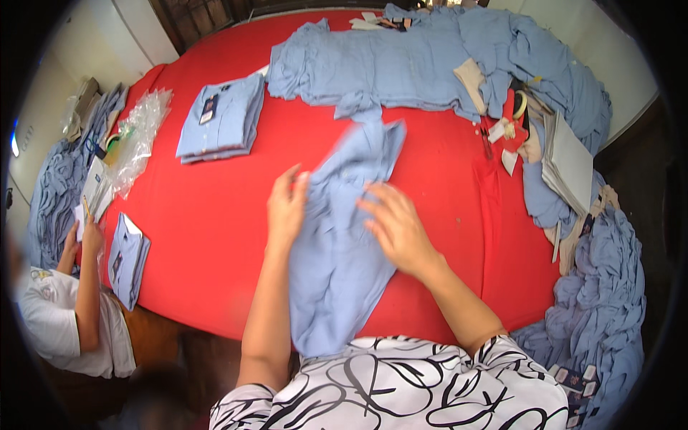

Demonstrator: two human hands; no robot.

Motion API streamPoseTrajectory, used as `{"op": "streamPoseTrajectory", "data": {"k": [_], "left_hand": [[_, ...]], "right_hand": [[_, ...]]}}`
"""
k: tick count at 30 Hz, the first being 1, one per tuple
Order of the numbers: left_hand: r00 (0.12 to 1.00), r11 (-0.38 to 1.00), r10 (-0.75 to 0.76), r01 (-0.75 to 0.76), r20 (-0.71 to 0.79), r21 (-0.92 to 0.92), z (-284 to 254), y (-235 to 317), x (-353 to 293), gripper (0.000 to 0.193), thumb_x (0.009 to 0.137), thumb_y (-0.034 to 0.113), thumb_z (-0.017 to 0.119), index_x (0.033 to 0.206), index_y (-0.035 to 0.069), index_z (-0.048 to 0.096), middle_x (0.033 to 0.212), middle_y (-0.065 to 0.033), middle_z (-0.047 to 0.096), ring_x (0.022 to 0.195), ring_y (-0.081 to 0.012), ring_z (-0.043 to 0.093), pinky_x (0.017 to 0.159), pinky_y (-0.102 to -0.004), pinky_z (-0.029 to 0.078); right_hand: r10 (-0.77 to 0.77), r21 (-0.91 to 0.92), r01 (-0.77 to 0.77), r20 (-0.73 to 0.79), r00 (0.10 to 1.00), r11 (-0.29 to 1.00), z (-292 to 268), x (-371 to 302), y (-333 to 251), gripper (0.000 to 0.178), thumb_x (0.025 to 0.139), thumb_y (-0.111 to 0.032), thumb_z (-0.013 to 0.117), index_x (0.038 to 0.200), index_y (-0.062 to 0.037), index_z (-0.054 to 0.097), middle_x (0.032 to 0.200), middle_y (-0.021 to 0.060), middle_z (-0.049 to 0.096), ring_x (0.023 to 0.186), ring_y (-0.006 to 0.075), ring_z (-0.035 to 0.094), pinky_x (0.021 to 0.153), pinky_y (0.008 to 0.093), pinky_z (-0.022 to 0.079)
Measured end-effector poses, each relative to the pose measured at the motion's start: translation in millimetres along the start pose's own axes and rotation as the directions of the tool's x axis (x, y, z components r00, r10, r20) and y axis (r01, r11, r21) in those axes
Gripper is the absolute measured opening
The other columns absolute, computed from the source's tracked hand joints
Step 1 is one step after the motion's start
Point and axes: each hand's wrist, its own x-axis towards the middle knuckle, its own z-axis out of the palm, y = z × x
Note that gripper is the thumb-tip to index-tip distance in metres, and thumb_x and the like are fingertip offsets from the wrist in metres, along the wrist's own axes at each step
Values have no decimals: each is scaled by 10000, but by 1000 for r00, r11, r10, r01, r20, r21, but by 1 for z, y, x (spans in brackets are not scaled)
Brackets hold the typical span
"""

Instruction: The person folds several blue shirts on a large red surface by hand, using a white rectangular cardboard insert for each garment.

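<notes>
Pale walls (100, 43) flank the red-clothed table (208, 236). Both hands (287, 210) (398, 223), apart and half-curled, touch a blue garment (333, 244) (grip unclear amid blur).

There are two hands (288, 208) (393, 221) of the wearer at one shirt (333, 251), two folded bundles (228, 122) (129, 261), one red table (208, 236) and one co-worker (57, 315) in white.

Motion-smeared cloth, with people and piles cropped at the edges
The crumpled pale-blue fabric garment (333, 251) blurs at its upper end; whether the bare left hand (288, 208) or bare right hand (394, 226) grips it is unclear. The dark rim cuts off a white-shirted co-worker (54, 315); the lower edge crops heaped blue garments (605, 308).
</notes>
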Motion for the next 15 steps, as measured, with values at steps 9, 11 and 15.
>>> {"op": "streamPoseTrajectory", "data": {"k": [9,11,15], "left_hand": [[1000,993,9,-11,-20,-114,-90,-64,-59,197,916,88,612,1078,-17,653,943,-51,640,892,-133,606,758,-296,501],[1000,837,11,3,23,-547,-151,-68,-78,292,925,99,594,1186,-30,619,1076,-98,658,1008,-172,615,896,-314,489],[948,889,-205,285,245,-358,-292,-81,-138,559,945,218,600,1411,-50,448,1375,-197,534,1271,-273,521,1070,-378,404]], "right_hand": [[365,-216,-301,394,843,929,12,-143,-14,168,854,-70,606,1009,-29,659,1186,155,612,1105,342,541,941,428,450],[431,-251,-372,708,559,894,-39,-143,-35,115,846,-94,636,935,-40,686,1038,147,670,1043,311,598,941,369,480],[391,96,-653,732,558,751,-93,-119,-57,163,886,-190,661,916,-38,710,858,126,701,830,276,682,880,328,538]]}}
